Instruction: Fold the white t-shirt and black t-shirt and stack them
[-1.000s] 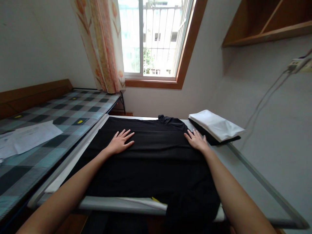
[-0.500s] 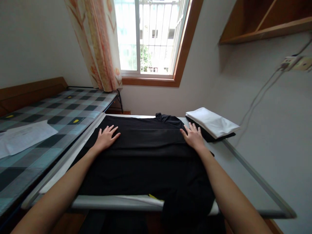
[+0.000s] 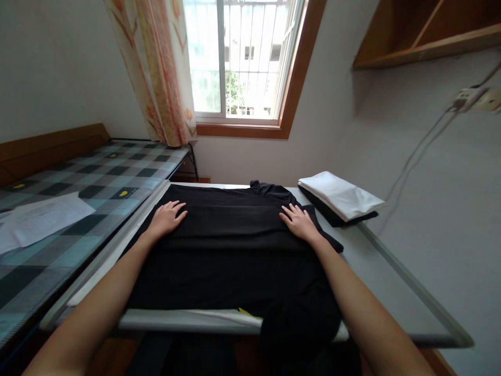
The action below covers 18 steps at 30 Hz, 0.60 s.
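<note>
A black garment (image 3: 230, 271), looking like a shirt, lies spread over a white table (image 3: 395, 282), with a folded strip running across its far half. Part of it hangs over the front edge at the right. My left hand (image 3: 167, 218) rests flat on the left end of the strip, its fingers outstretched. On the right end of the same strip lies my right hand (image 3: 299, 222), palm down with fingers apart. Neither hand grips the cloth. A bunched bit of the black fabric shows at the far edge.
Folded white cloth (image 3: 340, 194) sits on folded black cloth (image 3: 332, 216) at the table's back right. On the left is a bed with a checked mattress (image 3: 129, 172) and paper sheets (image 3: 43, 219). Ahead are a curtain (image 3: 168, 78) and window; a wooden shelf (image 3: 430, 57) hangs upper right.
My right hand has slid left and slightly down over the black cloth. My left hand has shifted slightly left. The cloth lies nearly the same.
</note>
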{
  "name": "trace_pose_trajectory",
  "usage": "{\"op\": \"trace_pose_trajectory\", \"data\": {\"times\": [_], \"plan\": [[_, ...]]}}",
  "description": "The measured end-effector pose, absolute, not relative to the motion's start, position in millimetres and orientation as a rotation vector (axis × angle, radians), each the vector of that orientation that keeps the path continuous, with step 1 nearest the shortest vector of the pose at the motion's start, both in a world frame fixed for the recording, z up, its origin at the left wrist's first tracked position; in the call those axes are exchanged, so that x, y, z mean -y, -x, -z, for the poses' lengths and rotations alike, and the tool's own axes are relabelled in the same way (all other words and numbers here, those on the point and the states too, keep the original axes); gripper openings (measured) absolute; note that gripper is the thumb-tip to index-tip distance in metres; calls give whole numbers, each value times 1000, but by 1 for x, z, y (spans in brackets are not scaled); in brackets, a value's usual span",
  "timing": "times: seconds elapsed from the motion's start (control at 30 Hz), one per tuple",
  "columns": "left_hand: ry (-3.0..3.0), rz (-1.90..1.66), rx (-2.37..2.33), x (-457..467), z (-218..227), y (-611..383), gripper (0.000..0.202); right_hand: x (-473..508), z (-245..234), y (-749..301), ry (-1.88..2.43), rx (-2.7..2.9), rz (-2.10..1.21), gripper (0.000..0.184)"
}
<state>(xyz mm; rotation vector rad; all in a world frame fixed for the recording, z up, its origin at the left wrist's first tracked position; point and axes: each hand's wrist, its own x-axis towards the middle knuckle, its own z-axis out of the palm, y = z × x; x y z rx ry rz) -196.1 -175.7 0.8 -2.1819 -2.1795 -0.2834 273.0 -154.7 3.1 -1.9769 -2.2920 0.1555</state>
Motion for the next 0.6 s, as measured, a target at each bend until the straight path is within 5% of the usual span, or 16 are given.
{"op": "trace_pose_trajectory", "data": {"times": [0.3, 0.6], "plan": [[1602, 413, 2597, 186, -27, 249, 52, 156, -5, -273, 1965, 2284, -167, 65], [1727, 822, 2685, 173, -13, 275, 40, 155, -3, -275, 1946, 2296, -150, 65]]}}
